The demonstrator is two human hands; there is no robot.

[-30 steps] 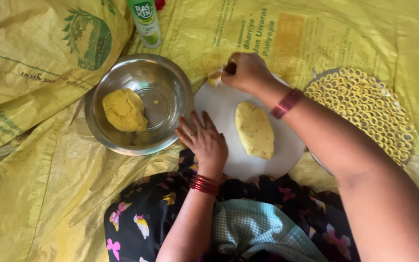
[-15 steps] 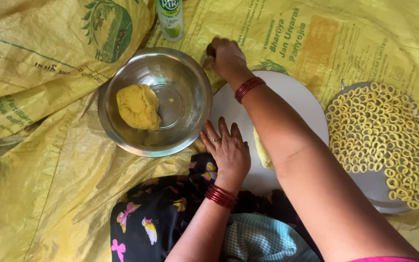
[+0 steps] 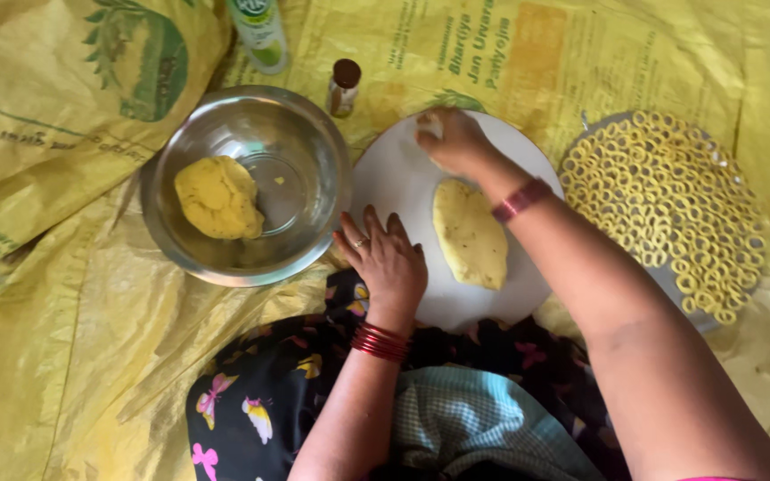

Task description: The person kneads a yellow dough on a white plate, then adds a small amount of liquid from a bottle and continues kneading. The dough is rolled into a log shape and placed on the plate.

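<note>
A: Starting at the left, what is sitting on the yellow sheet [image 3: 64,356]?

B: A steel bowl [image 3: 314,169] is lying toward the sheet's left side, holding a lump of yellow dough [image 3: 217,198]. A small brown-capped bottle [image 3: 342,87] is standing just past its far rim.

A: And the person's hands?

B: The left hand [image 3: 389,258] is resting flat, fingers spread, pressing the near left edge of the round white board [image 3: 394,174] and gripping nothing. The right hand [image 3: 453,141] is reaching to the board's far edge, fingers curled around a small pale piece; what it is, one cannot tell.

A: Where is the flattened dough [image 3: 470,233]?

B: It is lying on the board's middle, just beside the right wrist. The rolled dough seems to be waiting for cutting or shaping; the next move is probably calling for the right hand coming down onto it.

A: And at the right?

B: A tray [image 3: 661,283] is carrying many yellow rings [image 3: 661,191].
</note>
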